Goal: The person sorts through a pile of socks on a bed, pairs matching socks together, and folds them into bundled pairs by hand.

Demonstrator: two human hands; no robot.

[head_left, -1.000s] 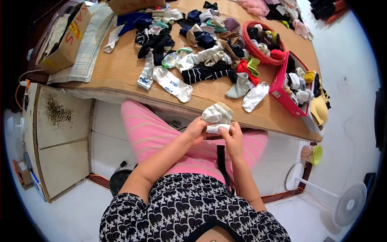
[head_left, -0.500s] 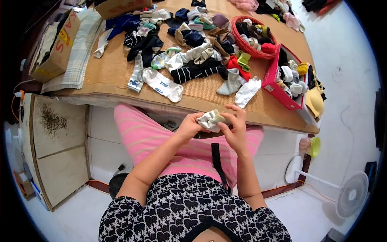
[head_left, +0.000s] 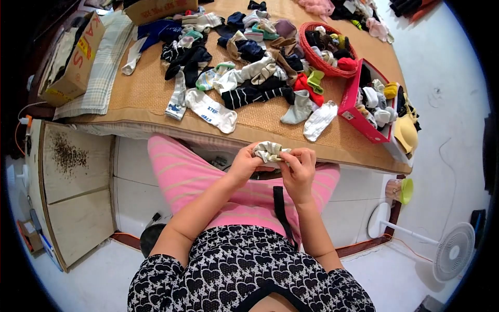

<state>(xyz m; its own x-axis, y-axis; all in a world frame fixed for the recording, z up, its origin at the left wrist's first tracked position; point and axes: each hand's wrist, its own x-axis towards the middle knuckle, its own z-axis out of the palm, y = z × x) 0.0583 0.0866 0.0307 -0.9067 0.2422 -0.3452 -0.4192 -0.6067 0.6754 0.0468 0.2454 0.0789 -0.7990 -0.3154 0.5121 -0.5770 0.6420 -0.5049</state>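
Note:
A bunched white sock (head_left: 267, 151) with a beige edge is held between my two hands, above my lap near the bed's front edge. My left hand (head_left: 246, 163) is closed on its left side. The fingers of my right hand (head_left: 298, 165) pinch the beige edge at the right. On the woven mat (head_left: 260, 118) beyond lie a white sock with blue lettering (head_left: 212, 110), a white sock (head_left: 320, 120), a grey sock (head_left: 298, 108) and a black striped sock (head_left: 254, 94), with a heap of mixed socks behind.
A red basket (head_left: 333, 70) and a pink box (head_left: 357, 115), both holding rolled socks, stand at the right of the mat. Beige bra (head_left: 406, 134) lies beside the box. At the left is a cardboard box (head_left: 78, 70); a white fan (head_left: 453, 251) stands on the floor at lower right.
The sock has been bunched smaller between my hands. My right hand's fingers, raised and apart half a second ago, now pinch its edge. The view has shifted slightly.

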